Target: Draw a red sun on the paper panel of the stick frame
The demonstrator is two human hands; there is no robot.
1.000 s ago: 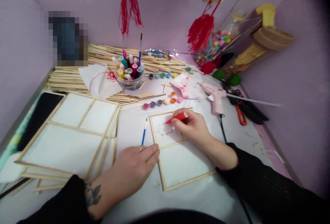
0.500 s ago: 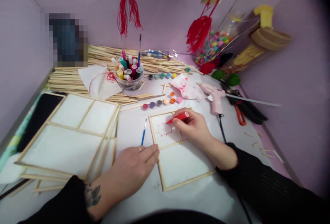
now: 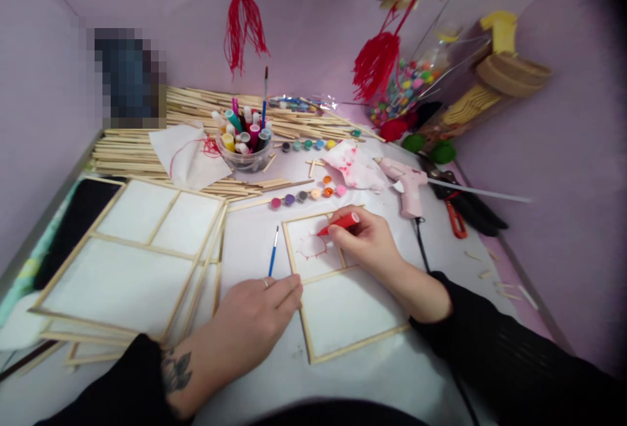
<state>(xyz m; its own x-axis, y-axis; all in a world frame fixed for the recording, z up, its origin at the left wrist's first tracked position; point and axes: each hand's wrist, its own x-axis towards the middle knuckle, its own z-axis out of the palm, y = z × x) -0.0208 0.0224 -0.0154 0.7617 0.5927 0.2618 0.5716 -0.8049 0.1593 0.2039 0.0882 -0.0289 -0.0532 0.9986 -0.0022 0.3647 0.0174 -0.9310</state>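
My right hand (image 3: 369,240) is closed around a red marker (image 3: 347,220), its tip at the upper left pane of a wood-framed white panel (image 3: 353,315). A thin red outline with short spikes (image 3: 313,247) shows on that pane, beside the tip. Resting flat with fingers stretched out, my left hand (image 3: 262,311) touches the panel's left edge with its fingertips. Just above this hand lies a blue paintbrush (image 3: 273,253). To the left, more framed white panels (image 3: 127,276) are stacked on the white table.
Behind are a tub of markers (image 3: 245,145), small paint pots (image 3: 304,196) and piled wooden sticks (image 3: 132,155). At right lie a pink glue gun (image 3: 409,181) with a cord and black-handled pliers (image 3: 470,207). Red tassels (image 3: 377,63) hang overhead.
The red outline has gained a little line near its top, by the marker tip. Both hands stay in nearly the same place.
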